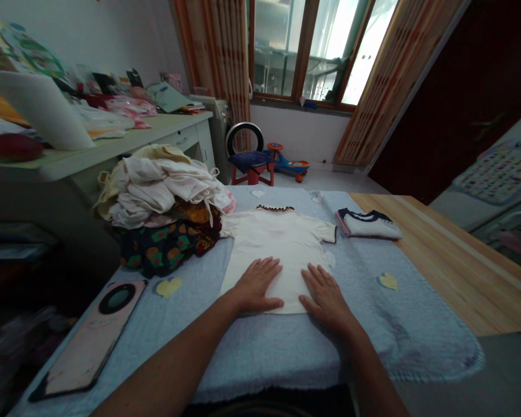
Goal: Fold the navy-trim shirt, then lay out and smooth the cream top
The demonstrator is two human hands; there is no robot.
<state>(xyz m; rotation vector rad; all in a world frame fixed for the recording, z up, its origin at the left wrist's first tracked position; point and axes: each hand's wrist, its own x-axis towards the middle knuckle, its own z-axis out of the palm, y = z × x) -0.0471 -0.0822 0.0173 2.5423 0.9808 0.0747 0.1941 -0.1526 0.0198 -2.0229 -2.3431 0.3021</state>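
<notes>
Now the left hand (258, 286) and right hand (325, 294) lie flat, outstretched, grasping nothing, on the shirt (280, 238), which is spread on a blue cloth (386, 324) over the surface (447, 260), between heaped clothes (160, 194) and a folded pile (369, 226).

- From where I stand, I see 2 bare forearms reaching forward, converging toward the hands.
- The left forearm (178, 359) slants in from the person's left, showing more length than the right forearm (371, 362).
- The left hand (258, 285) lies flat, palm down, fingers extended close together, thumb pointing inward.
- The right hand (323, 292) mirrors it, palm down, fingers angled inward, thumb out.
- The 2 hands are apart, thumbs facing each other.
</notes>
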